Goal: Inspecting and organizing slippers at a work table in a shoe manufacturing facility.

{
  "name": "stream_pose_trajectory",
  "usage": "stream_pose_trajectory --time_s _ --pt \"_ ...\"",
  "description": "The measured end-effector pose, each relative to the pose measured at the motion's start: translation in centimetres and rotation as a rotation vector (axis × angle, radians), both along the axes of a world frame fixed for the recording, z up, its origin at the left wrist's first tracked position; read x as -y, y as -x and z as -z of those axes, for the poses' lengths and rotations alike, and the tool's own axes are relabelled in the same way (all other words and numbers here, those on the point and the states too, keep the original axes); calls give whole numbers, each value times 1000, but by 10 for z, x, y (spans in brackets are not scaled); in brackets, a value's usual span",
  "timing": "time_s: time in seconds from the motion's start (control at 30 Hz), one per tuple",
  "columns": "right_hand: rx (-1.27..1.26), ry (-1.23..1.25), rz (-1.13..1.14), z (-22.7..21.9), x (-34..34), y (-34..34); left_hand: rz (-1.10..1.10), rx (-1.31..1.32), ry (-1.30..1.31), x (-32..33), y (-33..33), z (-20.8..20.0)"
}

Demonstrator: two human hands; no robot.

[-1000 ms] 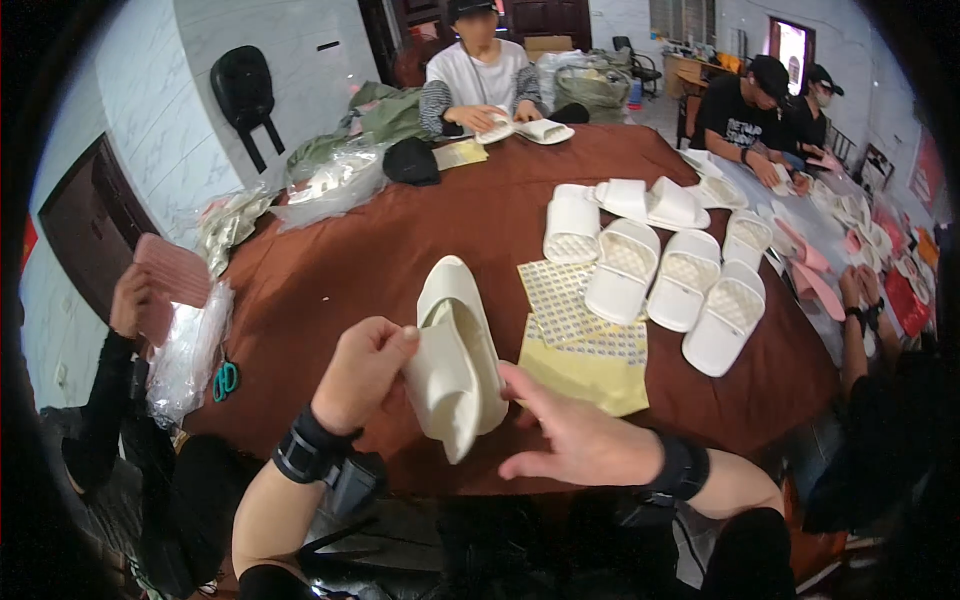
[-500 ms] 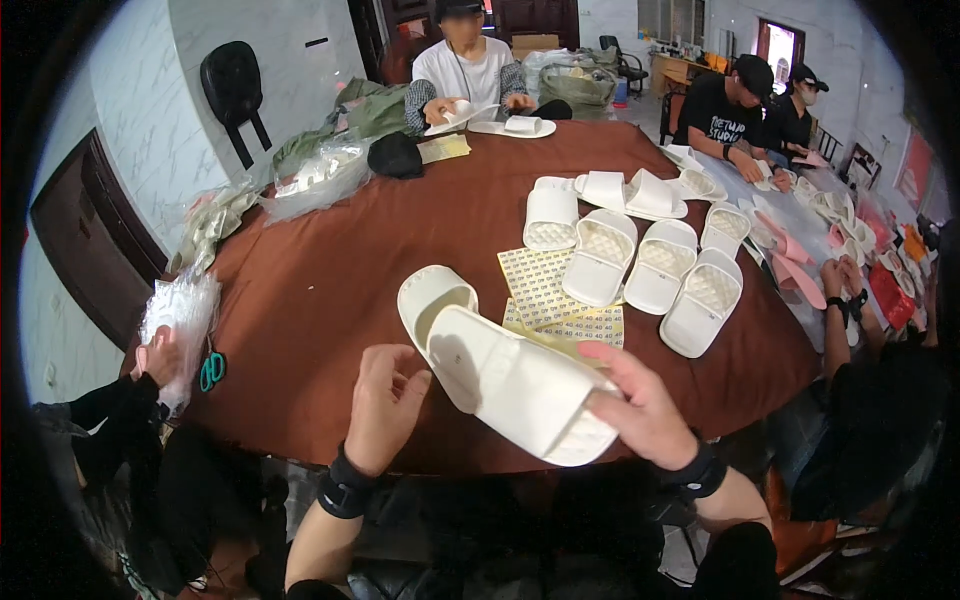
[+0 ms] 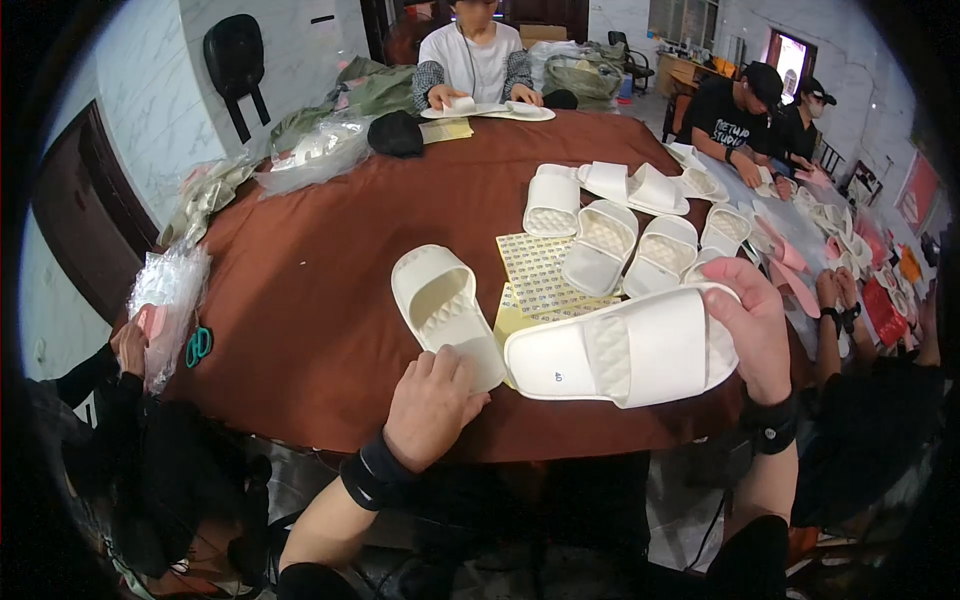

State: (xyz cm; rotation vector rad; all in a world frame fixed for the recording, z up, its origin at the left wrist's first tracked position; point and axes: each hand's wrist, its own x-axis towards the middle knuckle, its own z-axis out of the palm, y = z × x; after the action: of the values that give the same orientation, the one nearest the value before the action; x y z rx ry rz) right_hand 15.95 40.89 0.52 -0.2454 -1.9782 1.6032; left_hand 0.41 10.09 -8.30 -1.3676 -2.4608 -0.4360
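Observation:
My right hand (image 3: 752,325) grips a white slide slipper (image 3: 665,345) at its toe end, with the thumb on top. This slipper is held tilted, sole up toward me, with a small size sticker on its heel to the left. My left hand (image 3: 432,408) is closed over the heel of a second white slipper (image 3: 445,298), whose strap end points away from me. Part of that heel is hidden under my fingers. Yellow sheets of small printed stickers (image 3: 545,275) lie behind the slippers, partly covered by the held one.
Several white slippers (image 3: 605,235) stand at the back right of the brown-covered table (image 3: 290,350). At the left are teal-handled scissors (image 3: 199,346), a clear plastic bag (image 3: 170,300) and another person's hand. A black cap (image 3: 396,134) lies far back. Co-workers handle slippers across and at the right.
The two slippers, overlapping before, are now apart. My right hand has swung its slipper to the right and turned it. My left hand has moved right, onto the other slipper's heel.

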Motion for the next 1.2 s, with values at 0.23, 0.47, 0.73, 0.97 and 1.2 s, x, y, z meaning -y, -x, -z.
stream_pose_trajectory --time_s 0.23,0.47,0.73,0.97,1.2 --pt "66 -275 -120 -21 4 34 -30 -270 126 26 0 -2" --pt "-60 -636 -374 -50 11 109 39 -349 110 65 -33 -25" --pt "-340 -1023 -196 -33 73 215 114 -98 130 61 -49 -13" --pt "-225 -738 -310 0 79 176 215 37 41 33 -36 -11" --pt "89 -574 -167 38 20 87 249 63 -4 15 -34 -4"
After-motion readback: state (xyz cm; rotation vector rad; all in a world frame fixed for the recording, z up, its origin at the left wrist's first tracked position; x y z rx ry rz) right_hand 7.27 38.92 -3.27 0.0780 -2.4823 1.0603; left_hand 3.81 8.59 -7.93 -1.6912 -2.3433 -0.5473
